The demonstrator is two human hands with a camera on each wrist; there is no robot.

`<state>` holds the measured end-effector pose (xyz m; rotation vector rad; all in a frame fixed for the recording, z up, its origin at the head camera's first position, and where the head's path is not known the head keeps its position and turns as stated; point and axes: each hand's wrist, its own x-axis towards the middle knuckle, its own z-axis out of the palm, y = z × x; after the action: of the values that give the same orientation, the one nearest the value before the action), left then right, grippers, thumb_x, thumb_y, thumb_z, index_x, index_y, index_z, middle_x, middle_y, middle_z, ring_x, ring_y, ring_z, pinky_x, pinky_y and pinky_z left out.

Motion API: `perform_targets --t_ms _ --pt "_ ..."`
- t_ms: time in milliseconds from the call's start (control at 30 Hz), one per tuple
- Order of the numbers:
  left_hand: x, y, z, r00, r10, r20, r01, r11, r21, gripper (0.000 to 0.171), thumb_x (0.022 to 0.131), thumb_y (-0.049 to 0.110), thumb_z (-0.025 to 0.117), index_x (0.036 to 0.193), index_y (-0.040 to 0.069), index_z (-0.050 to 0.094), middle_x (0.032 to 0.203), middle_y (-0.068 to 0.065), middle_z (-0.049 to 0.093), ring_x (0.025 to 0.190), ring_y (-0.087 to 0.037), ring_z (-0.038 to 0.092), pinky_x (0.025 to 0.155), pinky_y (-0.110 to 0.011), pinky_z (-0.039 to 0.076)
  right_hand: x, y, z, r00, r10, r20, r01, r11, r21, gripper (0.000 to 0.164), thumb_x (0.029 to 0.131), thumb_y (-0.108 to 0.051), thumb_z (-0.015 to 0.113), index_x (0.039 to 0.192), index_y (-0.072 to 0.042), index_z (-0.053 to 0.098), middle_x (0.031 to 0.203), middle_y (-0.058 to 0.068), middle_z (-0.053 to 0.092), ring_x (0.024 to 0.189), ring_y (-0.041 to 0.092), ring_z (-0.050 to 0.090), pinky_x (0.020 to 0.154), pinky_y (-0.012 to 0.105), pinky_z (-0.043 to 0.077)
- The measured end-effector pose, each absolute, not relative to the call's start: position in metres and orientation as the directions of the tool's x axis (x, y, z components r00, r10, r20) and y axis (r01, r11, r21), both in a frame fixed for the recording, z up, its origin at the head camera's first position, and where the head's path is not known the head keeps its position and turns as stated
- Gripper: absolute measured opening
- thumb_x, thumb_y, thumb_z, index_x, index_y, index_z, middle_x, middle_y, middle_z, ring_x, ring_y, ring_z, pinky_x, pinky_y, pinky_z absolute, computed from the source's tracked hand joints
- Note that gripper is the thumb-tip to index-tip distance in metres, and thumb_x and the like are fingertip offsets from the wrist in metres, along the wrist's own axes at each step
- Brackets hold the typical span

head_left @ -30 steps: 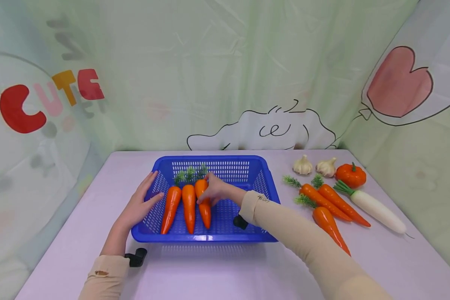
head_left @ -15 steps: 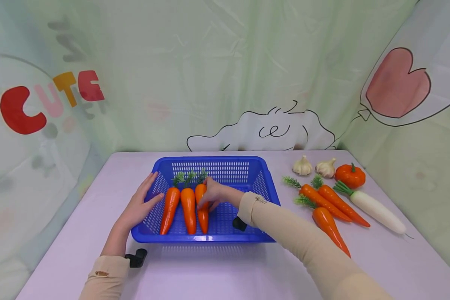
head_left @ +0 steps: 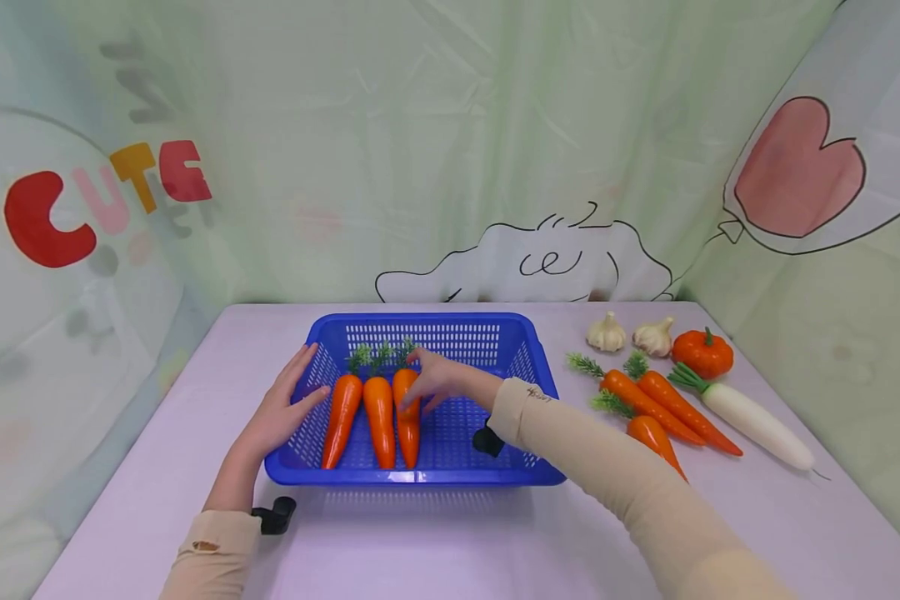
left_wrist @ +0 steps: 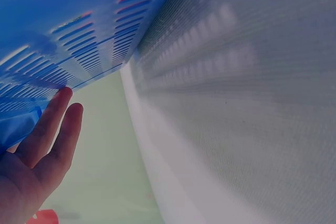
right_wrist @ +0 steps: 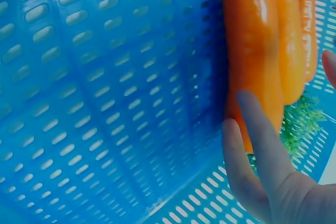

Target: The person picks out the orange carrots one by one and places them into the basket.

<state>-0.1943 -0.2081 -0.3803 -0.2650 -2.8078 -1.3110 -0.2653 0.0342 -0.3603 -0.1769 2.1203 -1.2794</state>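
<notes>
A blue plastic basket (head_left: pixel 480 477) holds three carrots side by side in its left half, green tops toward the back. These are the left carrot (head_left: pixel 342 417), the middle carrot (head_left: pixel 379 421) and the right carrot (head_left: pixel 408 433). My right hand (head_left: pixel 437 377) is at the upper part of the right carrot. In the right wrist view, fingertips (right_wrist: pixel 244 98) touch or nearly touch that carrot (right_wrist: pixel 254 51), and the thumb is apart. My left hand (head_left: pixel 279 408) rests with extended fingers against the basket's left wall; the left wrist view shows two fingers by the slotted side (left_wrist: pixel 89 40).
Right of the basket lie three more carrots (head_left: pixel 690 408), a white radish (head_left: pixel 757 425), a small orange pumpkin (head_left: pixel 702 353) and two garlic bulbs, one (head_left: pixel 606 332) left of the other (head_left: pixel 653 337). A printed curtain (head_left: pixel 307 167) surrounds the pale table (head_left: pixel 435 550).
The right carrot went down beside the middle one, slightly toward the basket's front. My right hand's fingers have loosened from it and shifted slightly right. The left hand stays put.
</notes>
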Motion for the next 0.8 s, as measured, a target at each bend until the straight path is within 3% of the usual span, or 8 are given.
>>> perform_targets --t_ms 300,633,800 --pt "-0.194 -0.208 -0.381 -0.986 0.137 0.095 0.161 0.637 0.754 0.069 0.092 0.033 0.051 0.148 0.021 0.013 0.152 -0.013 0.008 0.136 -0.039 0.009 0.098 -0.068 0.016 -0.266 0.044 -0.351 -0.78 -0.451 -0.434 0.177 0.506 -0.844 0.076 0.073 -0.001 0.074 0.136 -0.006 0.031 0.129 0.025 0.039 0.102 0.034 0.053 0.084 0.048 0.049" --pt "-0.195 -0.209 -0.381 -0.984 0.142 0.104 0.171 0.639 0.75 0.069 0.092 0.034 0.051 0.148 0.019 0.014 0.152 -0.014 0.008 0.136 -0.039 0.009 0.098 -0.068 0.016 -0.259 0.055 -0.334 -0.763 -0.5 -0.409 0.108 0.526 -0.844 0.076 0.074 -0.005 0.075 0.137 -0.005 0.033 0.134 0.024 0.037 0.111 0.034 0.05 0.087 0.05 0.046" --pt "-0.195 -0.209 -0.382 -0.985 0.138 0.101 0.167 0.637 0.752 0.069 0.092 0.034 0.051 0.148 0.02 0.014 0.152 -0.013 0.008 0.136 -0.039 0.01 0.098 -0.068 0.017 -0.253 0.063 -0.321 -0.745 -0.529 -0.406 0.063 0.55 -0.833 0.076 0.073 -0.008 0.075 0.137 -0.007 0.033 0.135 0.023 0.037 0.11 0.032 0.051 0.085 0.045 0.049"
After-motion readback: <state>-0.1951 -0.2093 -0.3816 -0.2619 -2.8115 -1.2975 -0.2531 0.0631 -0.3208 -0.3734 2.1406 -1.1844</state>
